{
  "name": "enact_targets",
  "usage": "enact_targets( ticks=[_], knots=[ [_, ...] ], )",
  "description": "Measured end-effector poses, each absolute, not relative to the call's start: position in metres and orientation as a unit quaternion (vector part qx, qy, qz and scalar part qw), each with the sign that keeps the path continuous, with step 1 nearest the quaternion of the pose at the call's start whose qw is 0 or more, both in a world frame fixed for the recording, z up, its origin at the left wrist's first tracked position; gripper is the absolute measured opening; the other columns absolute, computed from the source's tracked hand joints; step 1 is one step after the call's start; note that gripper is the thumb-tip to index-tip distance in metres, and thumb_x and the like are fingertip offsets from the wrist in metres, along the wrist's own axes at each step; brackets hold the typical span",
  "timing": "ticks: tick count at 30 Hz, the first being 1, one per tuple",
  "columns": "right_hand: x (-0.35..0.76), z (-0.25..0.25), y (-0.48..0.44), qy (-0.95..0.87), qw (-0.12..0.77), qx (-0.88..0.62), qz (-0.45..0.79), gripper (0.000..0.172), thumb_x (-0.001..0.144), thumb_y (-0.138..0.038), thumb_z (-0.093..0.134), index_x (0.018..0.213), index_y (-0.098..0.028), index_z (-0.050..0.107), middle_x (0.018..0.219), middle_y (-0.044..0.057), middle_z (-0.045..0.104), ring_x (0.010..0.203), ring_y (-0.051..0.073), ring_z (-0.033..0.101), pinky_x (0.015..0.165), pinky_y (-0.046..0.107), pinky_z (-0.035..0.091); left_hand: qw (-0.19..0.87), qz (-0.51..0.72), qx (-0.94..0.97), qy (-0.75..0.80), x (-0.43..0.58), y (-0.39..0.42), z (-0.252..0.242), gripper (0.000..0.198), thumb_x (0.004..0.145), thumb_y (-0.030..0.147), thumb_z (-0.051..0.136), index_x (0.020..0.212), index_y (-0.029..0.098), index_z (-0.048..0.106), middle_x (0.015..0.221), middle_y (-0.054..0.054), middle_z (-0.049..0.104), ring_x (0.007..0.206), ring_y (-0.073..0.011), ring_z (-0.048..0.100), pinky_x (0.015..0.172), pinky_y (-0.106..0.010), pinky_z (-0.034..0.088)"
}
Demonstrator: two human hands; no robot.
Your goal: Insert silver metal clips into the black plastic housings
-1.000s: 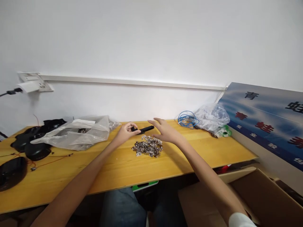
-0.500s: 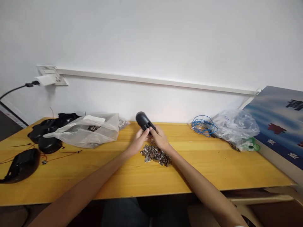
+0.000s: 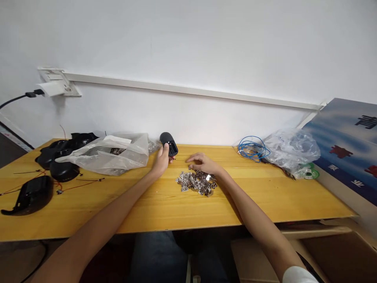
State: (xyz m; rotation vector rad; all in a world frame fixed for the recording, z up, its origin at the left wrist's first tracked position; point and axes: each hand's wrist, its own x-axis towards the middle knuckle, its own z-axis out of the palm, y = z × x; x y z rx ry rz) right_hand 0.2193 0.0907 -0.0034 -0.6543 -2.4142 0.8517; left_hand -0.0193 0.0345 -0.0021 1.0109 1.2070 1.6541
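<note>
My left hand (image 3: 161,160) grips a small black plastic part (image 3: 169,143) and holds it upright just above the yellow wooden table (image 3: 165,204). My right hand (image 3: 203,164) rests palm down on the far edge of a pile of small shiny metal pieces (image 3: 196,182), fingers bent over them; whether it pinches one is hidden. The two hands are about a hand's width apart.
A translucent plastic bag (image 3: 112,158) lies left of my left hand, with several black shell parts (image 3: 60,164) and red wires beyond it. A blue wire coil (image 3: 251,149) and a crumpled clear bag (image 3: 291,152) sit at the right, beside a blue printed board (image 3: 347,145). A wall socket (image 3: 55,84) hangs at upper left.
Both hands held the black part together half a second ago. Now my right hand has let go and dropped onto the metal pieces, while my left hand carried the part slightly left.
</note>
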Motion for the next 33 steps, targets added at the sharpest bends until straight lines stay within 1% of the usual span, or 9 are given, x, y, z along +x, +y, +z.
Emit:
enact_targets(
  ticks=[4,7,9,11,15,17,20,25,33],
  knots=[
    [0.213,-0.002,0.088,-0.906,0.225,-0.188,0.304,0.021,0.092,-0.024,0.076,0.112,-0.027,0.082,0.121,0.007,0.077,0.116,0.023,0.069,0.109,0.044,0.050,0.384,0.645,0.446,0.487,-0.018,0.033,-0.008,0.063,0.094,0.082,0.050,0.090,0.019,0.057,0.064,-0.001,0.060,0.050,-0.0133,0.057,0.045,-0.022,0.043],
    [0.210,-0.001,0.084,-0.905,0.228,-0.172,0.315,0.010,0.092,-0.020,0.074,0.096,-0.023,0.083,0.112,0.008,0.079,0.110,0.023,0.071,0.105,0.042,0.051,0.374,0.627,0.468,0.497,-0.017,0.032,-0.008,0.069,0.092,0.087,0.047,0.087,0.019,0.057,0.062,-0.002,0.060,0.051,-0.0142,0.058,0.047,-0.024,0.045],
    [0.209,0.000,0.081,-0.891,0.244,-0.180,0.337,0.010,0.094,-0.024,0.072,0.090,-0.020,0.081,0.106,0.009,0.079,0.103,0.023,0.072,0.100,0.040,0.054,0.376,0.622,0.475,0.497,-0.017,0.030,-0.006,0.069,0.091,0.087,0.048,0.088,0.019,0.057,0.063,-0.002,0.061,0.053,-0.0145,0.059,0.049,-0.024,0.046],
    [0.209,0.002,0.078,-0.866,0.284,-0.229,0.343,0.014,0.095,-0.030,0.072,0.090,-0.019,0.079,0.103,0.010,0.080,0.098,0.023,0.073,0.096,0.040,0.055,0.390,0.616,0.484,0.483,-0.017,0.029,-0.004,0.068,0.089,0.087,0.052,0.090,0.019,0.056,0.066,-0.002,0.063,0.054,-0.0143,0.059,0.051,-0.025,0.046],
    [0.212,0.010,0.073,-0.794,0.379,-0.346,0.326,0.023,0.093,-0.042,0.071,0.093,-0.019,0.075,0.094,0.008,0.079,0.086,0.022,0.071,0.083,0.037,0.054,0.438,0.574,0.532,0.442,-0.016,0.026,-0.001,0.068,0.083,0.083,0.066,0.102,0.018,0.057,0.072,-0.002,0.067,0.057,-0.0138,0.059,0.056,-0.026,0.048],
    [0.211,0.014,0.071,-0.761,0.416,-0.359,0.345,0.030,0.090,-0.049,0.071,0.091,-0.019,0.073,0.088,0.006,0.077,0.080,0.020,0.068,0.076,0.034,0.053,0.451,0.555,0.550,0.432,-0.015,0.025,-0.002,0.068,0.083,0.080,0.069,0.108,0.018,0.056,0.078,-0.003,0.070,0.058,-0.0136,0.059,0.057,-0.026,0.047],
    [0.204,0.019,0.065,-0.714,0.456,-0.348,0.401,0.040,0.083,-0.058,0.077,0.088,-0.019,0.071,0.084,0.005,0.074,0.076,0.018,0.065,0.073,0.031,0.051,0.455,0.539,0.570,0.422,-0.011,0.022,-0.004,0.066,0.084,0.077,0.070,0.111,0.018,0.055,0.086,-0.005,0.070,0.062,-0.0147,0.061,0.059,-0.027,0.047],
    [0.189,0.018,0.051,-0.671,0.462,-0.375,0.443,0.047,0.076,-0.063,0.081,0.081,-0.018,0.069,0.075,0.004,0.069,0.066,0.016,0.058,0.062,0.029,0.044,0.458,0.517,0.590,0.417,-0.007,0.018,-0.006,0.065,0.083,0.071,0.075,0.118,0.020,0.053,0.100,-0.005,0.068,0.073,-0.0166,0.066,0.065,-0.029,0.049],
    [0.184,0.015,0.046,-0.675,0.437,-0.414,0.426,0.037,0.075,-0.052,0.082,0.077,-0.018,0.069,0.073,0.003,0.069,0.065,0.015,0.057,0.061,0.028,0.043,0.453,0.499,0.610,0.417,-0.007,0.017,-0.008,0.055,0.086,0.062,0.076,0.114,0.021,0.051,0.096,-0.002,0.065,0.079,-0.0184,0.068,0.076,-0.033,0.054]
  ],
)
